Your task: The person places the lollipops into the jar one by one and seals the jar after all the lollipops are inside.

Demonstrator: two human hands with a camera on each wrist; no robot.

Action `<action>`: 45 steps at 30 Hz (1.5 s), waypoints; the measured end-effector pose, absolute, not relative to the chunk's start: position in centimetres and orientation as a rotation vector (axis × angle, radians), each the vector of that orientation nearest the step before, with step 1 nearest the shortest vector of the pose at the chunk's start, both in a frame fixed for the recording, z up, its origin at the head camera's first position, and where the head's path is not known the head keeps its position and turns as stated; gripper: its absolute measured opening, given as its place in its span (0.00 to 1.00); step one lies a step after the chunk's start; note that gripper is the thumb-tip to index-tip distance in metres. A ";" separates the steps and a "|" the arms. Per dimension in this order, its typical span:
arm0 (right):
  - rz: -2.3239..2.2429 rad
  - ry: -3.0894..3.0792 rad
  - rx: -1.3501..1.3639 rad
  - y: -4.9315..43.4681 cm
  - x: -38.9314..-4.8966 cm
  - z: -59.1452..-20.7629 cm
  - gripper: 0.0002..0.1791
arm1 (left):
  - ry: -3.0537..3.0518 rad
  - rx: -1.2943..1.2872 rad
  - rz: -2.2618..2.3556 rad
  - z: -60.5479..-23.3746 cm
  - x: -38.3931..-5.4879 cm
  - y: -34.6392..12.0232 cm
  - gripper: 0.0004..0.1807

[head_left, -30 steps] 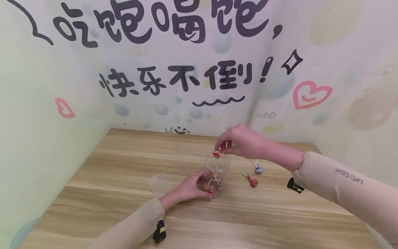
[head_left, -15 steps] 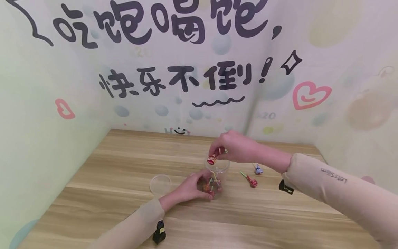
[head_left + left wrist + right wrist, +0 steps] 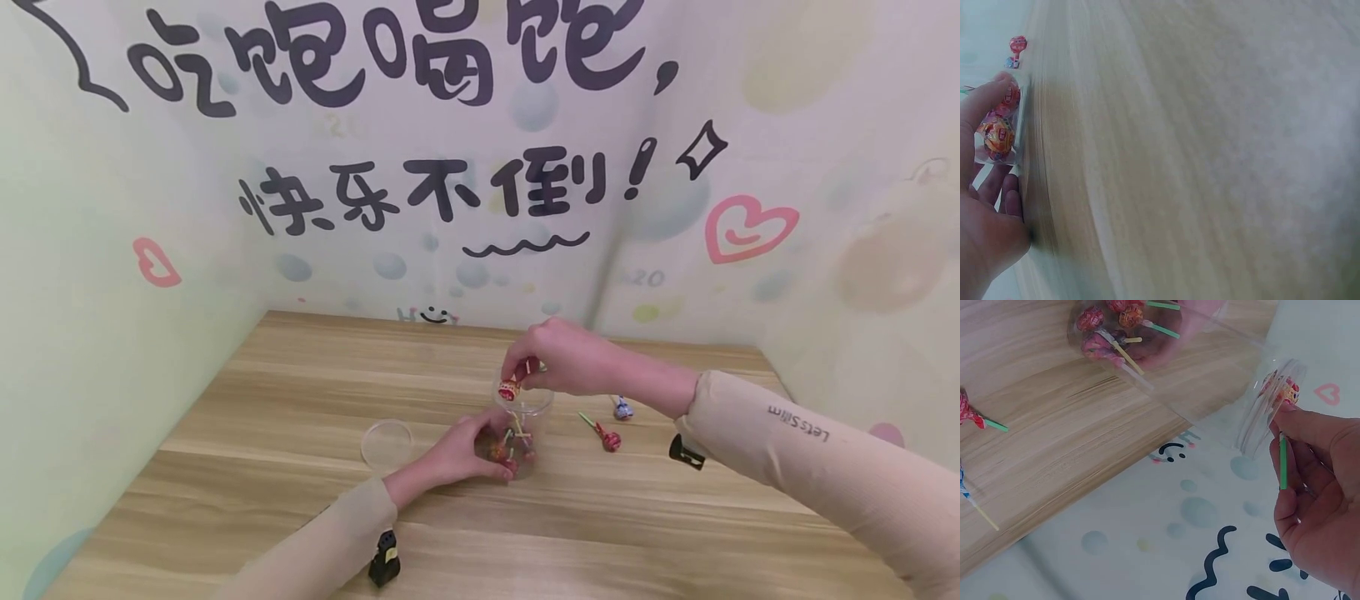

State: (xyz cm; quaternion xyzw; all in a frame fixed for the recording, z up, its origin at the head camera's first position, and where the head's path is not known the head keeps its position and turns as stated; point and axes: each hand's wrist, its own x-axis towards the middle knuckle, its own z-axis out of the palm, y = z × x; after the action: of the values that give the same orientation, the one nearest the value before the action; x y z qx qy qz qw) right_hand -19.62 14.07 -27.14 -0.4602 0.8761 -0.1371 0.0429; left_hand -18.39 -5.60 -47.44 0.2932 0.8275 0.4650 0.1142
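A clear plastic jar (image 3: pixel 534 421) stands upright on the wooden table, several wrapped lollipops (image 3: pixel 512 454) lying in its bottom. My left hand (image 3: pixel 457 452) grips the jar low on its left side; in the left wrist view thumb and fingers curl round it, an orange-wrapped lollipop (image 3: pixel 999 137) showing through the wall. Over the jar's mouth, my right hand (image 3: pixel 566 358) pinches a red and yellow wrapped lollipop (image 3: pixel 509 390) with its head down. Its green stick (image 3: pixel 1283 462) runs back along the palm in the right wrist view. The candy head is at the jar's rim (image 3: pixel 1272 406).
Right of the jar lie a red lollipop (image 3: pixel 611 440) with a green stick and a blue-wrapped one (image 3: pixel 623 409). A round clear lid (image 3: pixel 387 444) rests on the table (image 3: pixel 315 367) to the left. A printed wall (image 3: pixel 360 283) rises behind the table.
My right hand has moved left and down with its lollipop, bringing the candy to the jar's mouth. The left hand and the jar have stayed put.
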 end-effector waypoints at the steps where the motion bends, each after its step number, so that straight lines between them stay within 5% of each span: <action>1: -0.409 2.692 -1.399 14.1 -19.6 -27.1 0.10 | 2.420 0.860 1.365 -47.4 -18.4 -5.6 0.37; 29: -0.495 2.757 -1.361 15.3 -19.5 -27.1 0.14 | 2.383 0.792 1.381 -47.5 -18.4 -5.6 0.42; 45: -0.595 2.829 -1.497 17.1 -20.9 -27.4 0.05 | 2.402 0.776 1.365 -47.4 -18.4 -5.6 0.44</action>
State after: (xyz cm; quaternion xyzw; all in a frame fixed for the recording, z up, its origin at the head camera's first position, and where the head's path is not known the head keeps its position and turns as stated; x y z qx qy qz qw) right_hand -20.87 17.10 -27.37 -0.4590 0.8677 -0.1824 -0.0570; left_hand -18.37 -5.60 -47.42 0.2680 0.8293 0.4713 0.1353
